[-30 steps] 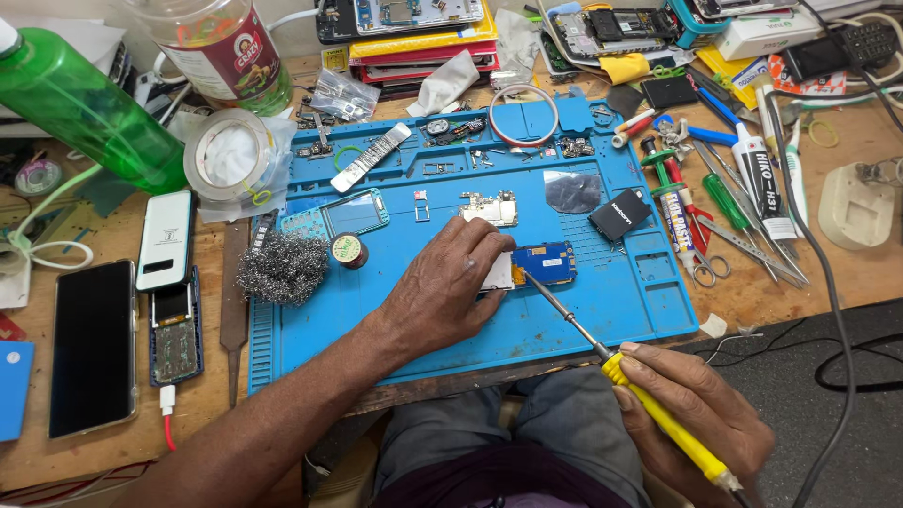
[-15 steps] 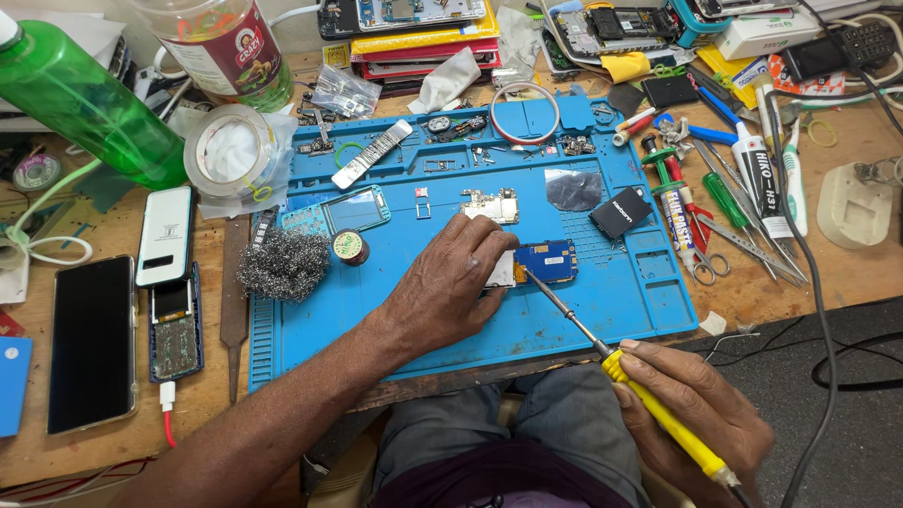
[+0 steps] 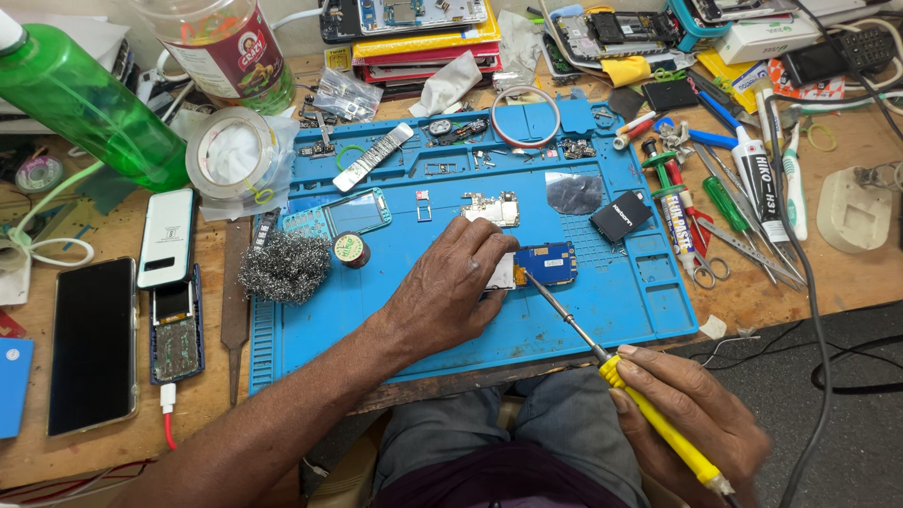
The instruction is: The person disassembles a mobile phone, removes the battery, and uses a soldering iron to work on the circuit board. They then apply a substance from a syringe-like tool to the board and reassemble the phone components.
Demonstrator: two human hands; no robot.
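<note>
On the blue mat (image 3: 583, 310) our left hand (image 3: 442, 292) presses flat on the small blue circuit board (image 3: 546, 263), fingers pinning its left edge. Our right hand (image 3: 691, 419) grips the yellow soldering iron (image 3: 658, 423); its shaft slants up-left, tip at the board's lower left corner, just beside the left fingertips.

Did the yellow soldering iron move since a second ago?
No. The soldering iron tip sits at the same spot on the small blue board, judged against the blue mat.
</note>
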